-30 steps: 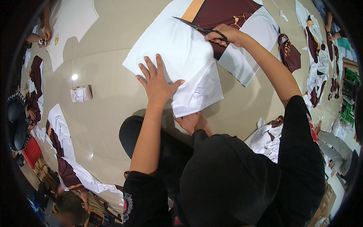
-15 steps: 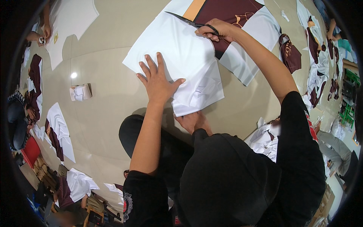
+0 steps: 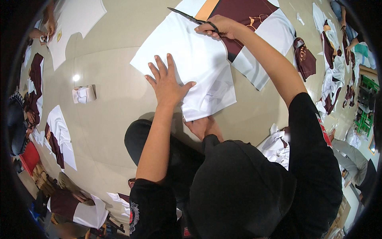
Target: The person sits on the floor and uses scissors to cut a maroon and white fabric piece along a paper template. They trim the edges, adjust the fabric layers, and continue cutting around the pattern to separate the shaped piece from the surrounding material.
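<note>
On the tiled floor lies a large piece of white fabric (image 3: 191, 51), partly over a maroon printed fabric panel (image 3: 242, 12) with an orange strip (image 3: 207, 8). My left hand (image 3: 169, 85) presses flat on the white fabric, its fingers spread. Black-handled scissors (image 3: 187, 16) are held in my right hand (image 3: 217, 27), with fingers wrapped around the handles. Their long dark blades point to the upper left, above the white fabric by its far edge. My bare foot (image 3: 203, 127) touches the fabric's near edge.
A small wrapped bundle (image 3: 84, 95) lies on the floor to the left. A folded maroon piece (image 3: 305, 59) is at the right, and crumpled white cloth (image 3: 275, 147) lies beside my right leg. Other people work with fabric along both sides; one person's hand (image 3: 51, 27) is at the upper left.
My right hand has moved the scissors a little to the left and up. My left hand stays flat on the fabric. At the lower left, a person's maroon and white cloth has shifted.
</note>
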A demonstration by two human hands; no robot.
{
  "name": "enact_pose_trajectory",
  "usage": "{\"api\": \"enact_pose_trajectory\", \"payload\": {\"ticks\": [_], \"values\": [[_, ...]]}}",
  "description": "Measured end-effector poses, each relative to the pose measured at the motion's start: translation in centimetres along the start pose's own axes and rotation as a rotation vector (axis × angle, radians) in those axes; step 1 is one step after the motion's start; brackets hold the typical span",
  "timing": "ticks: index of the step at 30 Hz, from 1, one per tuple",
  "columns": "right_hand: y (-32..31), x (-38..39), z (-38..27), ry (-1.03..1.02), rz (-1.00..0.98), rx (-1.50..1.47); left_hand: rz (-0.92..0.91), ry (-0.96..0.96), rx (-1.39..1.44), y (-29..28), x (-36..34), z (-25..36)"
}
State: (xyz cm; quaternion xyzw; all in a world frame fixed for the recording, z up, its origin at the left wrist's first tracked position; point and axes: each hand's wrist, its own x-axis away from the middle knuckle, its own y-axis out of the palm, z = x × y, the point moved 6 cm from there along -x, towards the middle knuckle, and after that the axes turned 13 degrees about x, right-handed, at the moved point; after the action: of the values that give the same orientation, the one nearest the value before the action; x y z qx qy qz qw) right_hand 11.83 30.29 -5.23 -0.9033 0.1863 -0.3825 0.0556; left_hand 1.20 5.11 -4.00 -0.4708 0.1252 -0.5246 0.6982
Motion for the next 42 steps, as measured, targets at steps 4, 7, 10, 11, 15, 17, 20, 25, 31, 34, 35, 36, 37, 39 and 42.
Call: {"api": "enact_pose_trajectory", "payload": {"ticks": [4,7,10,11,15,17,20,25,31,34,35,36,37,39,42], "values": [[1.9,0.3,2.2,-0.051,0.295,0.102,0.064,0.132,0.079,0.0,0.6,1.0],[5.2,4.6,1.5,0.000,0.485,0.434,-0.071,0.159,0.220,0.9,1.5,1.5],[11.2,8.6,3.8,-0.108,0.623,0.176,-0.311,0.255,0.538,4.4,2.8,1.8],[13.0,9.8,4.6,-0.192,0.679,0.086,-0.384,0.299,0.663,5.1,3.4,1.6],[18.1,14.6,7.7,-0.279,0.971,0.306,-1.035,0.292,0.493,5.4,7.1,2.7],[20.1,15.8,12.4,-0.169,1.000,0.419,-0.968,0.431,0.789,6.6,7.5,1.2],[19.6,19.5,15.2,-0.215,0.897,-0.029,-0.909,0.249,0.602,6.6,4.7,1.7],[30.6,9.8,15.6,0.061,0.166,1.223,-0.157,0.251,0.480,8.3,2.6,1.3],[30.0,13.5,11.7,0.089,0.337,1.167,-0.095,0.482,0.537,10.9,6.2,14.1],[30.0,13.5,10.7,0.100,0.416,1.107,-0.076,0.696,0.465,13.1,5.8,18.2],[30.2,13.2,10.6,0.110,0.435,1.082,-0.080,0.710,0.433,14.1,5.4,19.0],[30.5,12.9,11.0,0.125,0.458,1.056,-0.082,0.731,0.397,15.1,4.9,19.9],[31.0,12.4,11.3,0.146,0.485,1.011,-0.086,0.751,0.353,15.8,4.5,20.5],[31.3,12.1,11.1,0.129,0.498,0.972,0.020,0.715,0.279,17.4,3.3,20.2],[29.5,12.1,11.2,0.096,0.503,0.991,-0.022,0.645,0.224,17.1,2.1,21.3]]}}
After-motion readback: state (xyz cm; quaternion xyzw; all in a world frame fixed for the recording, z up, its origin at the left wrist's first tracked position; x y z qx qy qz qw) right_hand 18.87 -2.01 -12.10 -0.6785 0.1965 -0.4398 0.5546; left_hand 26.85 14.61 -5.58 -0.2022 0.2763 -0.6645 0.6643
